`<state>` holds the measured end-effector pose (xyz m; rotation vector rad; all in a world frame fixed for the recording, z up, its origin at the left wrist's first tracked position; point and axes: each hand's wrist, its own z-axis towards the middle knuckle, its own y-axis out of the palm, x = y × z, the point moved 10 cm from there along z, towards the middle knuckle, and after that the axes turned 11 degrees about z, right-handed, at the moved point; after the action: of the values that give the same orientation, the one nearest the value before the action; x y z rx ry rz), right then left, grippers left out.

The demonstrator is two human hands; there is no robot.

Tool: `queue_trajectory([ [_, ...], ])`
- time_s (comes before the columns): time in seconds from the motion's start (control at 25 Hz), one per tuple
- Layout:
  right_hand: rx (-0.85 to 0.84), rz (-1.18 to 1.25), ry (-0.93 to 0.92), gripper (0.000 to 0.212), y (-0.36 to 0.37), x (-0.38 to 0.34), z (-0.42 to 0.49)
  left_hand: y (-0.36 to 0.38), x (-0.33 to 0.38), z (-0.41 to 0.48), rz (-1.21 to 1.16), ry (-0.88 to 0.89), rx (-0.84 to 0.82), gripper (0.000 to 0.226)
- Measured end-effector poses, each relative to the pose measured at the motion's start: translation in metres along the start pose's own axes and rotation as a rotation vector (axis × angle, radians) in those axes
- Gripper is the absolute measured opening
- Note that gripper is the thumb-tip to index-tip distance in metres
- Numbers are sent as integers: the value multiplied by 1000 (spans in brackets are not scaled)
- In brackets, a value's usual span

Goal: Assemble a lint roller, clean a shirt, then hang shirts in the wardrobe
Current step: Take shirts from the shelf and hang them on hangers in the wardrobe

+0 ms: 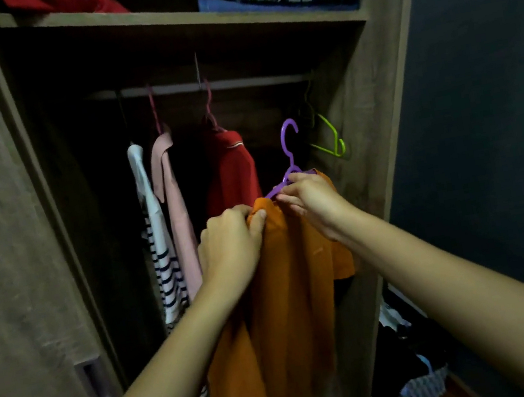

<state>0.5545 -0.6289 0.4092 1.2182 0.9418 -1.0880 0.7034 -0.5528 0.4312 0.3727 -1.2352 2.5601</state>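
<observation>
Now | we fit the orange shirt (285, 263) on the purple hanger (290, 159), at 4 o'clock from the red shirt (231, 168) | left hand (229, 241) pinches collar, right hand (313, 200) grips hanger | hanging on rail (234, 81) remains

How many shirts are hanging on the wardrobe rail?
3: striped white shirt leftmost, pale pink shirt beside it, red shirt mid-rail. The orange shirt is not hung yet. Others may hide in shadow.

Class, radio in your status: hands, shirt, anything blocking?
Left hand gripping orange shirt. Right hand on purple hanger. Not on rail yet; free gap beside red shirt.
</observation>
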Motion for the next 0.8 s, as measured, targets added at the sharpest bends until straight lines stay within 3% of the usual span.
queue_trajectory([
  [0.08,35,-8,-7,17,-13,-9,21,3,15,18,-19,21,-12,43],
  [0.28,61,-63,-42,19,-29,-24,62,15,10,94,-91,-78,123,32],
  [0.32,37,-131,-76,17,-28,-28,69,28,7,117,-118,-96,107,32],
  [0.4,9,-259,-133,33,-28,-35,86,53,2,163,-184,-148,58,40],
  [0.56,4,-328,-176,38,-33,-46,126,96,-14,216,-319,-338,-130,77],
  [0.64,-31,-385,-191,47,-31,-50,145,114,-13,220,-294,-334,-222,77],
  [0.8,-76,-457,-203,53,-8,-61,189,118,-22,225,-234,-308,-218,74],
])
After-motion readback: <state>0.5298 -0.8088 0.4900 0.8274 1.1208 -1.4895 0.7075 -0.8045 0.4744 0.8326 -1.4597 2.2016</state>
